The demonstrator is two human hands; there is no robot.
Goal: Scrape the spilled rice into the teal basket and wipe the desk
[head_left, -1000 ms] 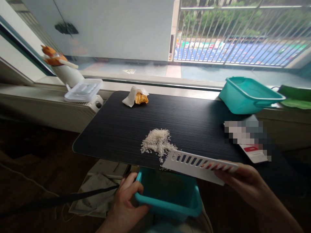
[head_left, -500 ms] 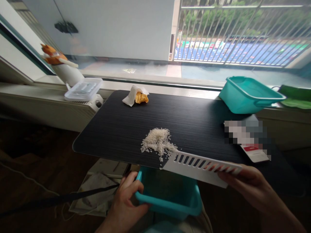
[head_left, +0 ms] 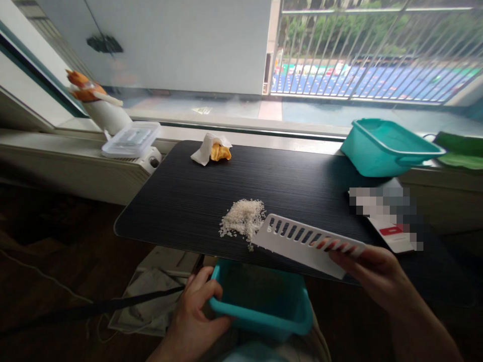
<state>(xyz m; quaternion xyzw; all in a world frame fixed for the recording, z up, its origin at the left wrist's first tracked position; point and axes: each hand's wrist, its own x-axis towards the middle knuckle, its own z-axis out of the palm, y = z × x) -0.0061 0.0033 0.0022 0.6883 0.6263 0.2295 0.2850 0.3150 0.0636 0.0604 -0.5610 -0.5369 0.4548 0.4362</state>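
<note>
A small heap of white rice (head_left: 242, 221) lies on the black table (head_left: 181, 201) close to its near edge. My right hand (head_left: 372, 274) is closed on one end of a white slotted plastic panel (head_left: 298, 241); the panel's far end touches the right side of the rice. My left hand (head_left: 198, 311) grips the left rim of a teal plastic bin (head_left: 264, 306) held below the table's near edge, under the rice.
A second teal bin (head_left: 388, 146) sits at the table's far right by the window sill. A crumpled tissue with something orange (head_left: 211, 148) lies at the far edge. A clear lidded box (head_left: 130, 140) rests on a white appliance at left. A red-and-white card (head_left: 396, 236) lies at right.
The right hand has shifted the slotted panel forward and left, so its end now presses against the rice heap. The left hand and teal bin have stayed put.
</note>
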